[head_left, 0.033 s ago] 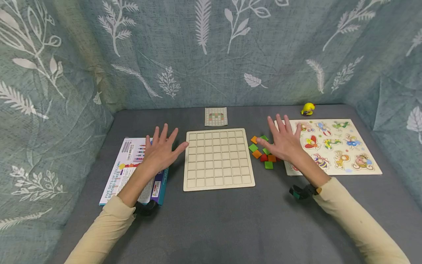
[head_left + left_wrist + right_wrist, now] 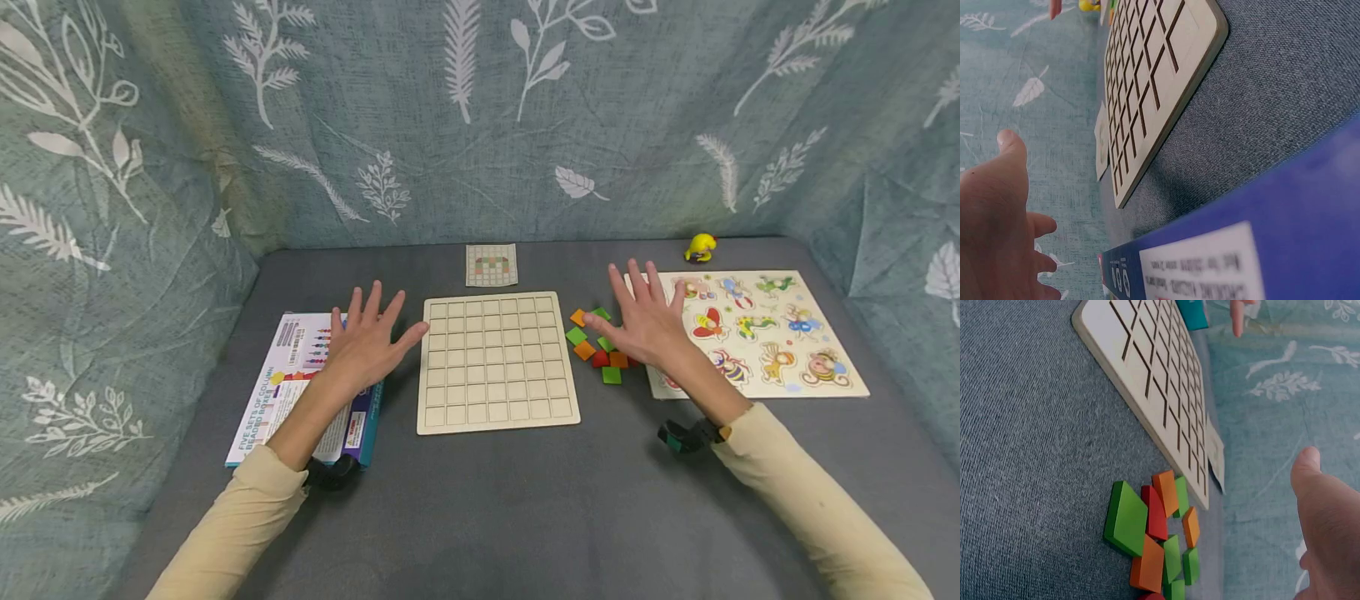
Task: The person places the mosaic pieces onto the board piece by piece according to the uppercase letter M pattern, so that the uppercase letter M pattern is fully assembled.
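My left hand (image 2: 365,350) is spread with straight fingers above the right part of a flat printed box (image 2: 262,408); it holds nothing. On the other side my right hand (image 2: 647,325), fingers also spread and holding nothing, hovers by a loose group of green, orange and red square tiles (image 2: 612,376). Between the hands lies a pale wooden grid board (image 2: 497,362) with rows of square recesses, all bare. In the right wrist view the tiles (image 2: 1127,520) lie near a corner of the board (image 2: 1116,369), some touching one another.
Behind the board lies a small pattern card (image 2: 491,265) with a coloured grid picture. A wooden insect puzzle (image 2: 787,333) lies at the right, partly under the right hand. A yellow toy (image 2: 701,247) stands at the back right, before a leaf-patterned curtain (image 2: 480,167).
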`<state>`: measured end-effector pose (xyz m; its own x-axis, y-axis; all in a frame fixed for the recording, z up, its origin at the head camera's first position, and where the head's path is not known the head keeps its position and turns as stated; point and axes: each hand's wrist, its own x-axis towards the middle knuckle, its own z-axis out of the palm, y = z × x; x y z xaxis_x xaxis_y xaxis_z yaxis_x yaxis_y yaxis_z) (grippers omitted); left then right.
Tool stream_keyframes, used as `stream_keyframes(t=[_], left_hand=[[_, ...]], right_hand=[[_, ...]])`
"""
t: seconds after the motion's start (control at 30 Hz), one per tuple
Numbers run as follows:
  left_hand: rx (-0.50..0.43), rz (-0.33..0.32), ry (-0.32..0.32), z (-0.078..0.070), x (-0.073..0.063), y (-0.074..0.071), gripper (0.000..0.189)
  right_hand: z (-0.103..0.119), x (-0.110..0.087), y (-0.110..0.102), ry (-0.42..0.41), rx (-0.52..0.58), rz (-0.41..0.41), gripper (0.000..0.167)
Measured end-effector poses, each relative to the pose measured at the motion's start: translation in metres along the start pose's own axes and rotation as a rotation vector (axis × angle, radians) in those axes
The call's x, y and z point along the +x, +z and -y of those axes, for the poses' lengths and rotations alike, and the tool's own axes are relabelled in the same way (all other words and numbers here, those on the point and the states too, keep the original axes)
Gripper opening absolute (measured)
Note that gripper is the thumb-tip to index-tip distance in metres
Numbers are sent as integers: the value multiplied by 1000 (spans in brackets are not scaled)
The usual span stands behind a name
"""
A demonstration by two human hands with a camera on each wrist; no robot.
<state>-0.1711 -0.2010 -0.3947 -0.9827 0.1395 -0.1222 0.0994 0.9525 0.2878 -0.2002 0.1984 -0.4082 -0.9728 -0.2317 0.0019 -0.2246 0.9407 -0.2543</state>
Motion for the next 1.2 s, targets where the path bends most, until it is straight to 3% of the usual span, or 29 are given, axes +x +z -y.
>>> stream_keyframes(t=[0.87, 1.03, 1.2], left_hand=[[-26, 16, 34, 1, 5, 7, 88], [-88, 17, 71, 3, 8, 8, 86], [-186, 26, 158, 4, 12, 7, 79]], right_hand=[[-1, -3, -4, 11, -17, 63, 96], [-2, -3, -5, -10, 7, 64, 95], [-3, -3, -3, -46, 46, 54, 95]])
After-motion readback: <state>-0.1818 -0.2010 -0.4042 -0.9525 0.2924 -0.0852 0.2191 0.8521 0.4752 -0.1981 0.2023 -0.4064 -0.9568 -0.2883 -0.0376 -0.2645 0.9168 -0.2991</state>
